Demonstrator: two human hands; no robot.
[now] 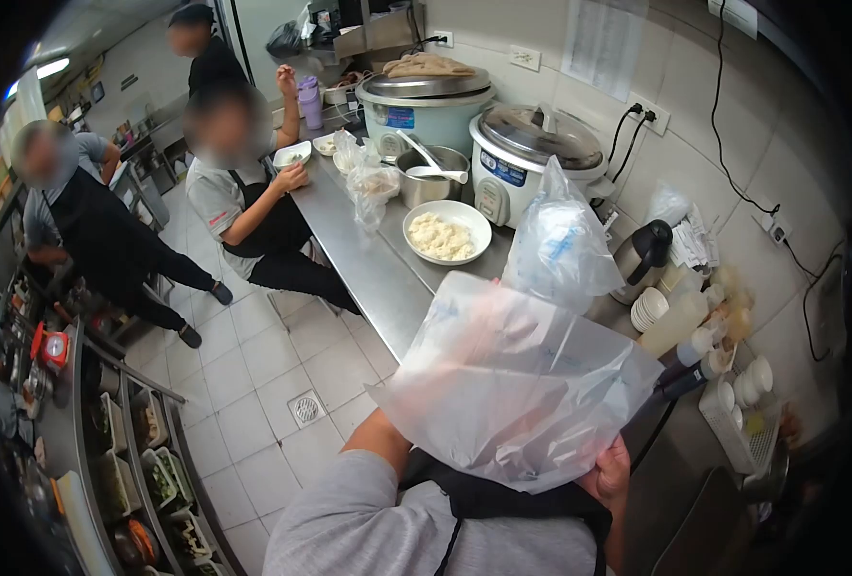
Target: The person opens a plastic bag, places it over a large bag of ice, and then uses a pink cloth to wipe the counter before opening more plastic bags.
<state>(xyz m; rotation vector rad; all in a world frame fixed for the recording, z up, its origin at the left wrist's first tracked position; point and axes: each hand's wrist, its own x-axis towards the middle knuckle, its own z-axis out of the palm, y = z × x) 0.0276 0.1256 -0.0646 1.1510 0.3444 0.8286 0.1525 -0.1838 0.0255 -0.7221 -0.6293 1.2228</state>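
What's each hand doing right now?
Left hand: behind the plastic bag, open or closed can't be told.
Right hand: closed on the bag's edge.

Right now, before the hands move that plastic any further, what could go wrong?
1. The plastic bag held by the right hand looks close to the bowl of white food; its loose edge could brush the food.
2. The bag covers part of the counter, so something beneath could get bumped unseen.
3. The white utensil sticks out past the pot's rim; a snag might tip it out.
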